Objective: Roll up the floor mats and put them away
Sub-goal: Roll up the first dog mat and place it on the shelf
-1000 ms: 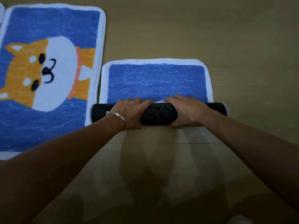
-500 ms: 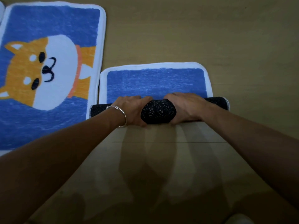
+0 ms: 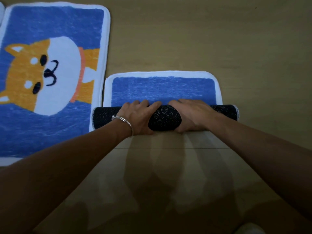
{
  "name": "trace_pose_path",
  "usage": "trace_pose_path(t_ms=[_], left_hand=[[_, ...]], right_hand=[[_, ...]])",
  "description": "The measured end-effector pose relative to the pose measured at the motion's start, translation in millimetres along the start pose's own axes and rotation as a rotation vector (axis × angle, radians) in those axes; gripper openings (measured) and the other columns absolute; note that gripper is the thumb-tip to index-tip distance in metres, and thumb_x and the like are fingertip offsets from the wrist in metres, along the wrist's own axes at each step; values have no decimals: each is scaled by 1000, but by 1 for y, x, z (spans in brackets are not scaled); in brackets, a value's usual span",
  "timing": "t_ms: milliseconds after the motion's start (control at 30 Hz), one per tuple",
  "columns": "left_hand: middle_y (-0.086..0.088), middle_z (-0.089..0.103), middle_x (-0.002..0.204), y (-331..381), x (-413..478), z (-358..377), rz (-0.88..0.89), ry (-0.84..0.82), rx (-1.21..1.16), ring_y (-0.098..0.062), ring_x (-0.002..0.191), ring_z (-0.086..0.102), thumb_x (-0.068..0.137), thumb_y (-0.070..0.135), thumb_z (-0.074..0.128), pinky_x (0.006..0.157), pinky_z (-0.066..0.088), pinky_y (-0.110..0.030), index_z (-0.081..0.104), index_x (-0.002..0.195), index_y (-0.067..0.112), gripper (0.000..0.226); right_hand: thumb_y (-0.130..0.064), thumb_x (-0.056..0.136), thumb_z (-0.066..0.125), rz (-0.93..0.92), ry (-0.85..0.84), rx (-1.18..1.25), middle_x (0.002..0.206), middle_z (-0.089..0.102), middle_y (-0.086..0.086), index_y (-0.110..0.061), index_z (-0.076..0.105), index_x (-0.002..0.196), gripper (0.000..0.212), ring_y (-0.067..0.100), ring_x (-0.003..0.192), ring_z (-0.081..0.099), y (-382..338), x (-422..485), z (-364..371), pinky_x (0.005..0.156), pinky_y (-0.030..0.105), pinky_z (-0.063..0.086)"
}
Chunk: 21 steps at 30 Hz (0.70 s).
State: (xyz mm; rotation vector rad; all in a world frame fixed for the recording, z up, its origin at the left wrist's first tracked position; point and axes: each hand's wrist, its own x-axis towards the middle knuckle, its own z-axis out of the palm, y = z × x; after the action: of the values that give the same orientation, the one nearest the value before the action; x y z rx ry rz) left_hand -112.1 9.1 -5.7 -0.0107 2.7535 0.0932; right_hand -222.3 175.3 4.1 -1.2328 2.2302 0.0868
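A blue floor mat with a white border (image 3: 162,88) lies on the wooden floor, its near part rolled into a dark dotted roll (image 3: 164,118) with the backing outward. Only a short flat strip of blue shows beyond the roll. My left hand (image 3: 138,115), with a silver bangle on the wrist, grips the roll left of its middle, fingers curled over the top. My right hand (image 3: 190,114) grips it just right of the middle the same way. Both ends of the roll stick out past my hands.
A larger blue mat with an orange and white dog picture (image 3: 50,78) lies flat to the left, touching the roll's left end. A white edge of another thing (image 3: 1,10) shows at the far top left. Bare wooden floor (image 3: 219,39) lies beyond and to the right.
Both hands have turned the roll further away from me. The roll has grown thicker and the flat blue strip beyond it has become shorter.
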Motion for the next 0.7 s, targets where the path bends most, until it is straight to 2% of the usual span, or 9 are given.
trace_pose_path(t_ms=[67,133,200,267,400,467,600,633,700], left_hand=[[-2,55,115,-1,4,-5,-4,8,-40,-29,104,57,70,61,63,74,44,-38,28,139,35,82],[0,58,112,-4,6,-10,5,-22,-90,-28,104,59,71,60,63,73,44,-37,32,137,36,77],[2,58,113,-5,3,-8,14,-11,-97,-27,104,60,71,61,62,74,45,-36,31,137,37,77],[1,55,117,-4,-2,-4,24,21,-89,-26,107,57,70,63,62,77,45,-37,25,143,37,86],[-2,39,139,-4,-3,1,41,22,20,-28,121,45,61,71,67,100,37,-46,5,150,27,117],[-3,44,133,-3,-1,0,7,11,23,-29,116,49,64,68,66,95,40,-46,13,148,25,109],[-1,57,110,-4,5,-6,11,35,-33,-28,101,59,70,61,62,75,47,-40,39,131,27,74],[0,58,108,-5,6,-8,14,35,-62,-28,100,60,69,61,63,74,47,-39,41,129,29,72],[1,58,111,-7,7,-7,27,30,-97,-26,102,60,68,61,65,76,48,-39,41,132,30,75]], right_hand=[[-55,62,77,-32,55,-88,134,41,1,-28,21,145,104,24,124,41,-1,-4,4,101,39,35],[-58,61,79,-48,99,-185,146,28,5,-25,2,152,124,25,134,28,-3,-9,8,111,44,25],[-56,66,76,-47,113,-220,142,32,6,-24,3,152,117,25,131,34,-7,-10,11,107,43,28],[-51,75,68,-42,109,-182,128,42,4,-25,17,146,91,25,120,44,-11,-9,10,96,41,34],[-47,70,69,-10,40,-31,111,50,-1,-27,35,129,70,23,106,53,-11,-2,-3,80,37,37],[-48,68,71,-6,31,0,111,50,-1,-27,36,129,73,24,106,53,-11,-1,-2,79,35,37],[-56,64,77,-17,104,-133,137,37,4,-25,11,149,112,25,125,40,-10,-11,9,104,41,31],[-57,65,76,-12,133,-166,138,36,4,-25,9,150,114,25,126,39,-10,-13,12,105,42,29],[-57,71,71,-3,174,-200,134,41,4,-23,15,148,101,26,120,43,-11,-13,15,101,41,32]])
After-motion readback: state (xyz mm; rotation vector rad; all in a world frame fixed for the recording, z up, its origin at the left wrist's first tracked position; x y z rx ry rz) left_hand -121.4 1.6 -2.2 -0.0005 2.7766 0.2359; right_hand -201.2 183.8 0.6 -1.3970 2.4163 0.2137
